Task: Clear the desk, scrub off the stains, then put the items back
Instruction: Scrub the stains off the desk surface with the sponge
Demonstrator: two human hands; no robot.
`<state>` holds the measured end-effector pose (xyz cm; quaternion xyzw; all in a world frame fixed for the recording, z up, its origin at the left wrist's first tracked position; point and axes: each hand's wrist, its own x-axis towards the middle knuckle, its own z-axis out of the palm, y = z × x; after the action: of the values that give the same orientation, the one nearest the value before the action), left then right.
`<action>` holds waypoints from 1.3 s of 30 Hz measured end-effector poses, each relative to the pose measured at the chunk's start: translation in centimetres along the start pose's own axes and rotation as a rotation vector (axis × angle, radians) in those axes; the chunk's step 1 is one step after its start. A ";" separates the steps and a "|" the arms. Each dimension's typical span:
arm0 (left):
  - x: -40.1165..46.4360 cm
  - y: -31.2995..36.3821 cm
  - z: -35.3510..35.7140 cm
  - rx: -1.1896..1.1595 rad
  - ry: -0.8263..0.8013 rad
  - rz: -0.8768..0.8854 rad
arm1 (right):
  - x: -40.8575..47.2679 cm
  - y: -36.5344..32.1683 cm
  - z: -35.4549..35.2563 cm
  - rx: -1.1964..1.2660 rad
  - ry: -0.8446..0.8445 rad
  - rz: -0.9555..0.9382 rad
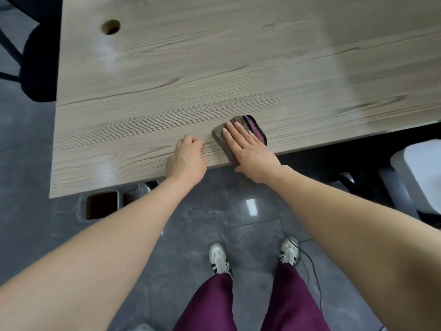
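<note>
A folded grey-brown cloth [220,134] with a purple edge lies on the wooden desk [167,80] near its front edge. My right hand [248,149] presses flat on the cloth with straight fingers. My left hand [187,156] rests on the desk just left of the cloth, its fingers curled under and holding nothing that I can see. No other items stand on the visible desk top.
A round cable hole [110,27] is at the desk's far left. A dark bin [99,205] stands on the floor under the front edge. A white stool [420,170] is at the right, and a black chair [35,56] at the left. A cable [312,266] runs past my right foot.
</note>
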<state>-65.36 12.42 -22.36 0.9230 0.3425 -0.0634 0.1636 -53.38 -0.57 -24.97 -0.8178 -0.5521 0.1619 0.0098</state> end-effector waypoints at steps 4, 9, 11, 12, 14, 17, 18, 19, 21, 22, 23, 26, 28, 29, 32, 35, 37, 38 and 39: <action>1.1 5.8 1.2 -0.020 0.002 0.058 | -2.2 4.7 -0.7 0.009 0.008 0.026; 1.9 13.2 2.8 -0.029 -0.018 0.101 | -4.8 11.5 -1.5 0.020 0.000 0.015; 2.3 15.5 3.4 -0.025 -0.029 0.123 | -5.6 13.9 -1.7 0.021 -0.005 0.008; 2.6 17.0 3.7 -0.023 -0.035 0.135 | -6.2 15.5 -1.8 0.024 -0.012 0.008; 3.2 19.7 4.4 -0.016 -0.044 0.157 | -7.2 18.3 -2.1 0.031 -0.011 0.006; 4.0 23.5 5.5 -0.031 -0.042 0.197 | -9.0 22.8 -2.4 0.020 0.003 0.005; 4.2 24.4 5.8 -0.026 -0.043 0.203 | -9.6 24.3 -2.6 0.012 0.000 0.010; 4.3 25.1 6.0 -0.016 -0.046 0.203 | -10.3 25.9 -2.9 0.004 -0.013 0.022; 4.6 25.9 6.1 0.011 -0.047 0.195 | -11.4 28.8 -3.3 0.011 -0.031 0.067; 4.8 26.0 6.1 0.016 -0.050 0.185 | -11.9 29.9 -3.4 0.016 -0.038 0.085; 4.9 26.0 6.0 0.017 -0.059 0.179 | -12.1 30.6 -3.5 0.018 -0.046 0.097; 5.1 26.0 5.8 0.019 -0.080 0.181 | -12.2 30.7 -3.6 0.022 -0.050 0.138; 5.1 26.2 5.8 0.010 -0.079 0.182 | -12.3 29.6 -3.5 0.037 -0.029 0.209; 5.1 26.3 5.8 0.012 -0.075 0.185 | -12.3 28.6 -3.5 0.041 -0.003 0.249; 5.1 26.2 5.8 0.023 -0.064 0.208 | -11.1 23.8 -2.8 0.084 0.045 0.223; 5.4 26.1 5.5 0.033 -0.079 0.233 | -9.7 20.9 -2.2 0.138 0.072 0.089; 5.8 26.2 5.0 0.066 -0.115 0.228 | -9.7 22.3 -2.6 0.123 0.054 0.068; 6.2 26.3 4.8 0.090 -0.118 0.222 | -9.9 23.6 -2.7 0.091 0.043 0.066; 6.6 26.6 4.5 0.119 -0.123 0.209 | -10.2 24.9 -3.0 0.069 0.029 0.079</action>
<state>-43.06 -4.01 -21.25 0.9561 0.2292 -0.1227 0.1350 -33.61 -19.08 -24.41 -0.8403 -0.5135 0.1695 0.0397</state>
